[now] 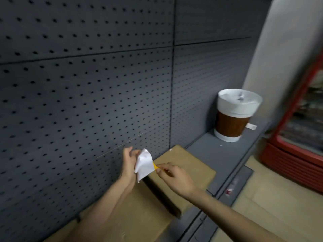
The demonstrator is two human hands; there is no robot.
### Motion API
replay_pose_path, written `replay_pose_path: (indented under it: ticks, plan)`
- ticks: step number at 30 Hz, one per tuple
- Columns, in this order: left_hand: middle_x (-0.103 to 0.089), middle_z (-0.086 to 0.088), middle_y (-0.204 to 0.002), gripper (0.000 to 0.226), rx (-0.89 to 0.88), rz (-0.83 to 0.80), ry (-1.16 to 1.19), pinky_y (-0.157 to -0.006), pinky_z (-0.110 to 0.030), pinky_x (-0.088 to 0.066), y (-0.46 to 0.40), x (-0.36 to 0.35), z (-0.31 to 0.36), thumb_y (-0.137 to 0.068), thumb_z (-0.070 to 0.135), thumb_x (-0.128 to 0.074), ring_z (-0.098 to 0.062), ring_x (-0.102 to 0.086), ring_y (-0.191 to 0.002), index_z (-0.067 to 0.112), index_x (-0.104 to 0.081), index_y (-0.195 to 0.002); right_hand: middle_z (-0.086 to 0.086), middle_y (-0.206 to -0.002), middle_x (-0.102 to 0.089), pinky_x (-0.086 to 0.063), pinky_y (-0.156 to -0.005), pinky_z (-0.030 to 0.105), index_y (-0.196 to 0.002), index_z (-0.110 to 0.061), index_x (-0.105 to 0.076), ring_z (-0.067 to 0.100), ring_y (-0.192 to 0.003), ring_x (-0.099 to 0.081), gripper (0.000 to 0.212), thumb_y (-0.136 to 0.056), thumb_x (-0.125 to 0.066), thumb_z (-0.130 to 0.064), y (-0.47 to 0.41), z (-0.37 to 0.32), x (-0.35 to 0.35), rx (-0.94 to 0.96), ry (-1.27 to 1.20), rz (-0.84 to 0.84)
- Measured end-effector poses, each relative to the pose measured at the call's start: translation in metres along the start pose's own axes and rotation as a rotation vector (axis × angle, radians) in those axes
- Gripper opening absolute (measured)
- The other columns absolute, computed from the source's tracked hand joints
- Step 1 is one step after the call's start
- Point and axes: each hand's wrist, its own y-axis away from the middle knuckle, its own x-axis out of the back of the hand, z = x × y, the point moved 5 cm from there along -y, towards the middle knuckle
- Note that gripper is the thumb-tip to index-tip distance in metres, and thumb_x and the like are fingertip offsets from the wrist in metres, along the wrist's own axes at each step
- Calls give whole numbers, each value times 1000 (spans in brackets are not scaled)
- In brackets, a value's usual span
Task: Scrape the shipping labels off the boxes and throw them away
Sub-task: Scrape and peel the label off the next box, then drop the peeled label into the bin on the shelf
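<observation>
Left hand (130, 163) holds a peeled white shipping label (144, 165) up in the air, above the cardboard boxes (183, 165), well clear of them. Grip on the left: fingers curled at the label's left edge, pinching it; exact finger contact is partly hidden behind the paper. Right hand (176, 177) pinches a small yellow scraper (155, 166) between thumb and fingertips, its tip touching or just under the label's right edge — cannot tell which.

Label looks light, thin, floppy: it is already creased and curling, so it likely folds on itself. Back side is probably still tacky, so it may stick to fingers or to the scraper. Best hold is probably at an edge or corner, non-sticky face out, or just crumple it into a ball. No weight or breakage concern; tearing is the likely risk if pulled hard.

Two boxes sit on a dark shelf (227, 154) against a perforated wall panel (87, 84). Lined bin (234, 116), brown with white bag, stands further along the shelf to the right, well apart from the hands. Judged next: free the label from the scraper, carry it to the bin.
</observation>
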Motion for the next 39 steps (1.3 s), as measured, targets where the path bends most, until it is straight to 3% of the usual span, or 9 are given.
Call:
replay_pose_path:
  ticks: [4, 8, 11, 19, 22, 25, 31, 35, 39]
  plan:
    - [-63, -6, -63, 32, -46, -93, -41, -62, -29, -39, -9, -77, -18, -91, 13, -20, -15, -61, -58, 8, -50, -80, 1, -102, -63, -44, -85, 31, -114, -32, -64, 18, -98, -60, 27, -95, -45, -40, 21, 47, 57, -116, 44, 132]
    - [-53, -12, -75, 33, -80, -150, -172, -60, -29, -38, -22, -153, -33, -81, -8, -22, -26, -52, -72, 10, -50, -79, -5, -97, -60, -42, -80, 27, -116, -34, -63, 15, -99, -59, 29, -95, -44, -43, 36, 99, 122, -206, 63, 228]
    - [-52, -9, -74, 36, -102, -198, -265, -58, -27, -34, -42, -214, -45, -78, -7, -25, -22, -49, -71, 15, -53, -83, -9, -84, -51, -36, -73, 26, -112, -28, -65, 18, -95, -59, 28, -96, -45, -41, 44, 139, 168, -245, 69, 280]
    - [-63, -7, -88, 26, -316, -304, -300, -66, -23, -42, -91, -375, -55, -82, -9, -47, -15, -56, -77, 11, -51, -98, -5, -99, -62, -42, -74, 25, -108, -29, -66, 15, -95, -60, 26, -95, -46, -40, 33, 236, 301, -269, 128, 349]
    - [-62, -6, -85, 24, -382, -283, -294, -69, -25, -41, -111, -413, -51, -83, -7, -47, -14, -54, -76, 10, -52, -99, -3, -108, -67, -46, -82, 31, -112, -29, -66, 17, -100, -61, 29, -95, -45, -40, 16, 254, 349, -251, 158, 380]
    - [-58, -2, -80, 23, -414, -221, -320, -68, -27, -41, -140, -444, -43, -83, -5, -44, -13, -51, -73, 10, -55, -96, -1, -97, -68, -45, -75, 30, -107, -24, -68, 21, -94, -64, 29, -96, -45, -37, -12, 267, 388, -248, 164, 413]
    - [-58, -2, -83, 20, -562, -166, -498, -53, -5, -40, -223, -497, -11, -83, -7, -50, -5, -55, -67, 11, -53, -92, 7, -102, -64, -43, -74, 33, -104, -25, -66, 27, -97, -60, 31, -93, -43, -42, -95, 294, 450, -226, 178, 451]
    - [-62, -4, -90, 20, -671, -137, -748, -66, -17, -43, -291, -525, 0, -80, -2, -59, -16, -59, -88, 18, -57, -78, 10, -107, -64, -46, -81, 37, -103, -20, -67, 30, -100, -59, 32, -94, -43, -40, -143, 314, 476, -231, 190, 470]
    - [-71, 3, -88, 18, -710, -161, -1090, -84, -32, -50, -344, -548, -12, -83, 15, -62, -20, -65, -90, 29, -63, -72, 6, -105, -65, -44, -75, 33, -103, -28, -66, 30, -101, -60, 28, -93, -43, -41, -183, 344, 489, -262, 212, 428]
